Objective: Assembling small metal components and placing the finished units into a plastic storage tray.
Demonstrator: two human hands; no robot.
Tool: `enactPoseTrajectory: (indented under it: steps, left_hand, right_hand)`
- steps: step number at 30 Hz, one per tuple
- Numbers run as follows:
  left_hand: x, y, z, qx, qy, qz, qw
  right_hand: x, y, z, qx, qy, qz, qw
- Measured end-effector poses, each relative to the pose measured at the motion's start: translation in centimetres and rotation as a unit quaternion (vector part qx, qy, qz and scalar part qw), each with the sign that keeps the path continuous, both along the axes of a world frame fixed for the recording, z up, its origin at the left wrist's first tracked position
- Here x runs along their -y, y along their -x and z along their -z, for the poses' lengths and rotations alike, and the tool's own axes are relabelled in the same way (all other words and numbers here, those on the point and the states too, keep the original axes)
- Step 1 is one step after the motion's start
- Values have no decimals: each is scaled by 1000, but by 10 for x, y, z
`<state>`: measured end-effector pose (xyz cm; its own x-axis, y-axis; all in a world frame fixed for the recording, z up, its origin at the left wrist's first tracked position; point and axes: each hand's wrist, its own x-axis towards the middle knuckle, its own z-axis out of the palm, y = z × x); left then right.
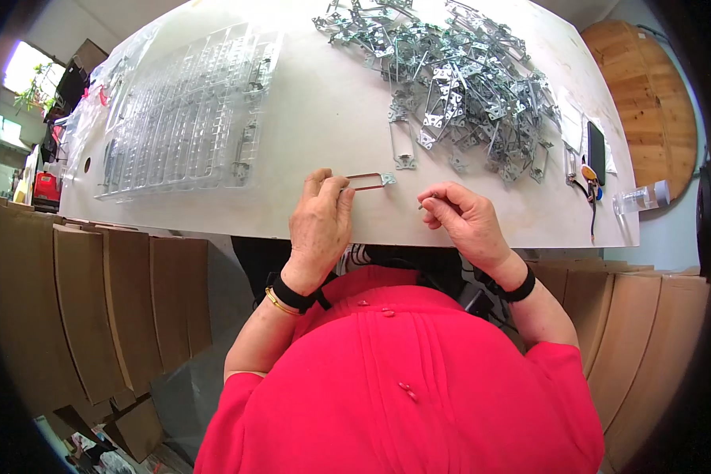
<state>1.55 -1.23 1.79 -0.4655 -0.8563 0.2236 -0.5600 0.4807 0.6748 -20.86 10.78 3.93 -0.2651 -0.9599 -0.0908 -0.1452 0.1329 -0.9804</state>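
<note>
My left hand [319, 227] is closed on one end of a long, narrow metal bracket [387, 179], with two parallel rods and a flat plate at the far end. The bracket lies low over the white table [308, 126] and points right, toward my other hand. My right hand [472, 225] is pinched, thumb against forefinger, on a tiny dark piece too small to name. A gap separates that piece from the bracket's plate. Beyond my right hand lies a heap of similar metal brackets [482, 95], tangled together.
Left of my hands sits a clear plastic compartment tray [249, 154] with metal parts in it. At the right edge are a dark phone [596, 150], a cable [593, 217] and a clear tube with a lid [644, 197]. Cardboard boxes [126, 308] line both sides below.
</note>
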Motion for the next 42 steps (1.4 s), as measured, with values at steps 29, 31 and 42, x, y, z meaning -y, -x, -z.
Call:
enactPoseTrajectory:
  steps: [29, 31, 42]
  left_hand:
    - [-19, 0, 12, -139, -47, 148, 978]
    - [-18, 1, 13, -138, -46, 149, 978]
    - [-17, 4, 17, -163, -17, 160, 973]
  right_hand:
    - [0, 1, 36, -98, 72, 92, 988]
    - [1, 2, 37, -100, 74, 84, 989]
    - [5, 1, 35, -151, 84, 66, 983]
